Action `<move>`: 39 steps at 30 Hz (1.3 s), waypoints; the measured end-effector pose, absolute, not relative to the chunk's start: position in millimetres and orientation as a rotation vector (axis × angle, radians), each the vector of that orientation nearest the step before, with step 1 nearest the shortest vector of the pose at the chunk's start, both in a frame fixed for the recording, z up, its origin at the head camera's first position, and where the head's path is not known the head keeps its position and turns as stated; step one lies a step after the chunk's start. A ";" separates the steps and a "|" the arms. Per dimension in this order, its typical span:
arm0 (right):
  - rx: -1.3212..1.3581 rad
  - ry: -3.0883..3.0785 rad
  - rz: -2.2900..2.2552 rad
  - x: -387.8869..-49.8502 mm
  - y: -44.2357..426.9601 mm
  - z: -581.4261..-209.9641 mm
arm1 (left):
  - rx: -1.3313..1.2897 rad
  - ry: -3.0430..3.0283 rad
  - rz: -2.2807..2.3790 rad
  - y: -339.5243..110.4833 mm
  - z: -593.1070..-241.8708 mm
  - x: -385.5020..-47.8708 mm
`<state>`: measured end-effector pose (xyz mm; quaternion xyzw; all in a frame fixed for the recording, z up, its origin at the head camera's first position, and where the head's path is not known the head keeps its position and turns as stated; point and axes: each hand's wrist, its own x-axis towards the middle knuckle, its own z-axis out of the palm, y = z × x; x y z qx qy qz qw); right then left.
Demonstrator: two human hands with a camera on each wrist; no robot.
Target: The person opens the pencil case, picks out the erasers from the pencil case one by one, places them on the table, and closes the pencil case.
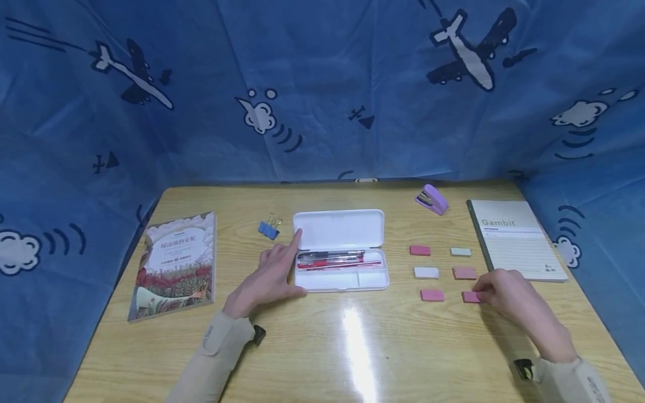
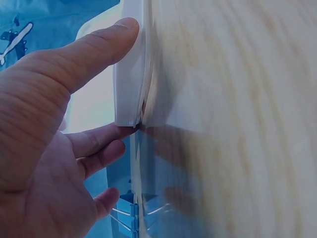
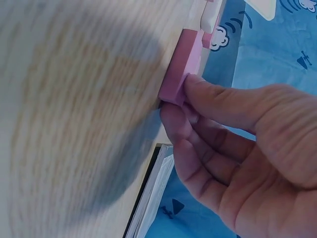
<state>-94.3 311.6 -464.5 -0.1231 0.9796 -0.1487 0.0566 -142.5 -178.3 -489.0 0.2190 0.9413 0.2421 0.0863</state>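
Note:
A white pencil case lies with its lid folded back. Several pens lie in its long compartment. At its left side, my left hand is spread, index finger along the lid's edge and thumb at the front corner. In the left wrist view, the thumb rests on the case's front wall. My right hand pinches the near end of a pink eraser between thumb and fingers, low at the tabletop. Other erasers, including a white one and a green one, lie around it in two columns.
A notebook lies beyond the right hand, and a purple stapler stands at the back. Blue binder clips sit left of the case. An illustrated book lies at the left. A blue patterned curtain surrounds the table.

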 end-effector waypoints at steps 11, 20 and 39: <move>-0.250 2.949 -0.364 -98.3 303.0 -457.9 | 0.669 2.815 0.712 -179.9 -488.6 -142.3; -0.394 3.051 -0.511 -121.0 240.2 -437.7 | 0.674 2.805 0.717 -179.4 -489.5 -143.2; -0.632 3.178 -0.769 -178.9 148.7 -435.0 | 0.644 2.806 0.712 -178.5 -488.3 -142.6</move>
